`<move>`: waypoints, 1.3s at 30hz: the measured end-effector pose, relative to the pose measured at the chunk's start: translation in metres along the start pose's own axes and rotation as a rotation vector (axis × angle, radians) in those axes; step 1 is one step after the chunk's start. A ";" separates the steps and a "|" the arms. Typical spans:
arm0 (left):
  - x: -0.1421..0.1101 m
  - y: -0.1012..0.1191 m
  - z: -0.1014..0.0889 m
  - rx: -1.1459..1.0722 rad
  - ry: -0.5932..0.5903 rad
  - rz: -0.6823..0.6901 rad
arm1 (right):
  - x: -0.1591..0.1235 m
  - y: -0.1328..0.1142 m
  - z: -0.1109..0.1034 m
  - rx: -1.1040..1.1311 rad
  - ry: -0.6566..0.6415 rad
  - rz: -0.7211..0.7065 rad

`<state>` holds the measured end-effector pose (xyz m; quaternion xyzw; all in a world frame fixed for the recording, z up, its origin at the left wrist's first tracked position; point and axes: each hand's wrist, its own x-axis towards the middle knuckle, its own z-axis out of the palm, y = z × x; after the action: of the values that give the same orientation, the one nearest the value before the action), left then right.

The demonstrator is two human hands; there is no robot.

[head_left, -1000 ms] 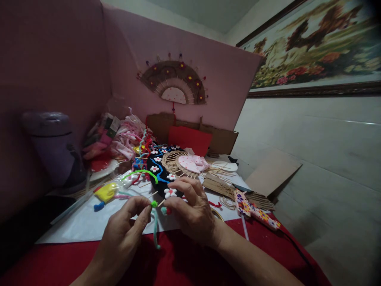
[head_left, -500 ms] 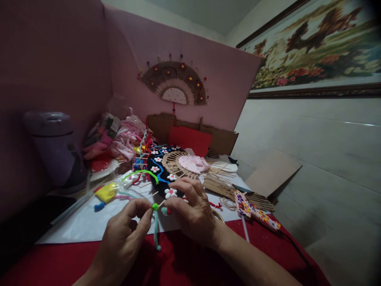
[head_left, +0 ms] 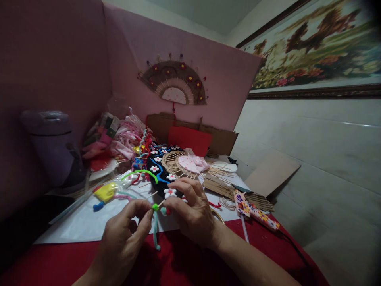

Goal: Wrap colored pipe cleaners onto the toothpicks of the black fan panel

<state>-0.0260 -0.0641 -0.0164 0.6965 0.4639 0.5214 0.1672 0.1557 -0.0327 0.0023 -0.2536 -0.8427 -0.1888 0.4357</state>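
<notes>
A green pipe-cleaner ball (head_left: 155,207) sits around a thin wooden stick (head_left: 161,203) at the near edge of a black fan (head_left: 160,189). Thumb and forefinger of my left hand (head_left: 126,232) pinch the ball from the left. My right hand (head_left: 193,210) is closed on the fan's near end, its thumb beside the stick and its fingertips by a white flower (head_left: 170,193). White flowers and blue wavy trim decorate the fan. Below the green ball hangs a light-teal pipe cleaner (head_left: 156,232). A teal and red ball (head_left: 164,211) shows by my right thumb.
A patterned glue gun (head_left: 256,210) with its cord lies at the right, near cardboard strips (head_left: 220,186). At the left stand a purple tumbler (head_left: 56,153) and bagged craft pieces (head_left: 105,192). Another fan (head_left: 175,81) hangs on the pink board behind.
My left fingertips and the green ball have shifted very slightly right and down. My right hand has stayed in place.
</notes>
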 end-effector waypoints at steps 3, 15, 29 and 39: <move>0.000 0.000 0.001 0.025 0.015 0.017 | 0.000 0.000 0.000 0.012 0.006 -0.011; 0.001 0.004 0.002 0.095 0.057 0.127 | -0.001 0.000 0.001 -0.016 -0.005 0.007; 0.001 0.006 0.001 0.125 0.057 0.149 | -0.001 0.001 0.002 -0.013 0.012 -0.009; 0.000 0.003 0.003 0.171 0.077 0.184 | -0.001 0.001 0.002 -0.016 0.028 -0.024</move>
<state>-0.0216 -0.0650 -0.0155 0.7273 0.4468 0.5193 0.0410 0.1558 -0.0315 0.0002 -0.2443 -0.8380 -0.2042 0.4432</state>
